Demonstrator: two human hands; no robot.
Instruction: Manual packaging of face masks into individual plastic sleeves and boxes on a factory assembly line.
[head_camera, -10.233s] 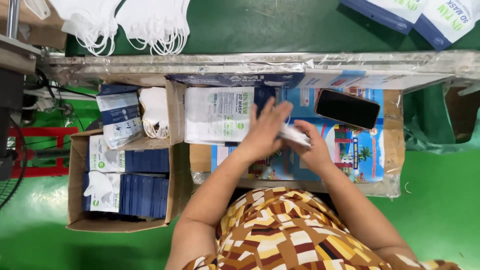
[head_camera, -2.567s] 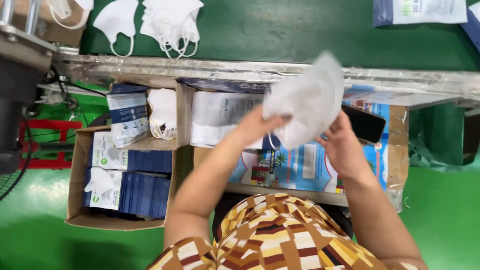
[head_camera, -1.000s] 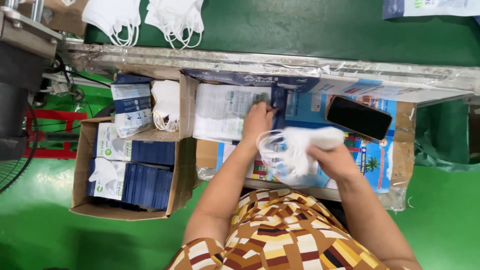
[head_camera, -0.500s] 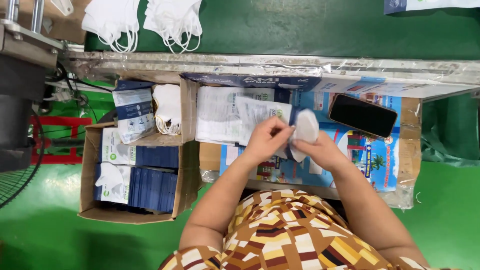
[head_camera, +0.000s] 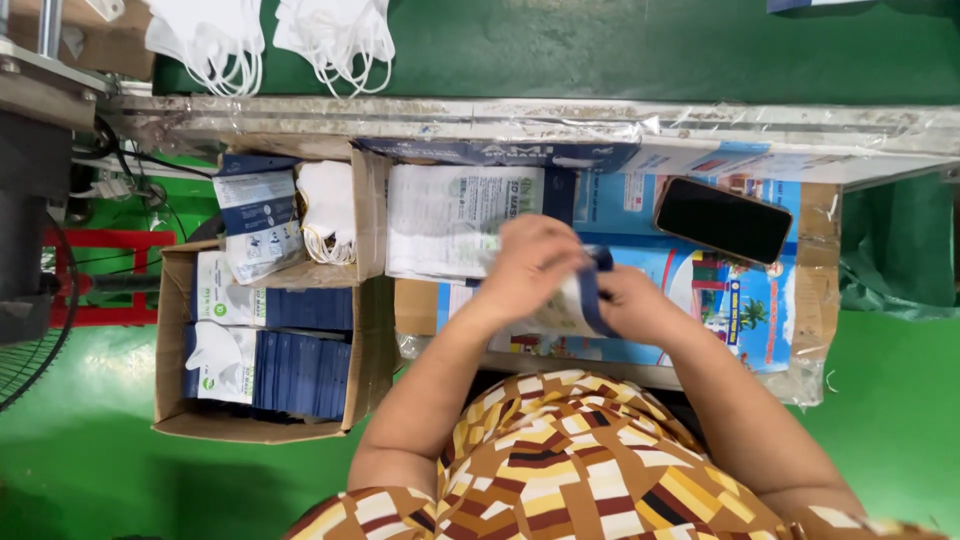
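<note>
You're mid-pack by the look of it: both hands are closed on one flat clear plastic pouch with a dark blue edge (head_camera: 578, 300), held just above the worktop, and I'd guess a folded mask is going into it or has just gone in. I can't see inside the pouch from here. Your left hand (head_camera: 532, 270) is curled over its top left part, fingers wrapped down. Your right hand (head_camera: 632, 305) pinches the blue edge from the other side. Next you'd need to keep that edge square and flat before letting go of it, since the film looks floppy.

Around you, biggest first: the bright green floor (head_camera: 80, 470), then the green belt (head_camera: 560, 45) across the top with loose white masks (head_camera: 335, 35) lying on it. Your worktop is a flattened blue printed carton (head_camera: 740, 300). On your left is an open brown cardboard box (head_camera: 170, 420) full of upright packed pouches. A stack of empty printed pouches (head_camera: 450, 220) lies just beyond your left hand. The black phone (head_camera: 722, 220) rests face up, near your right hand but apart from it.
</note>
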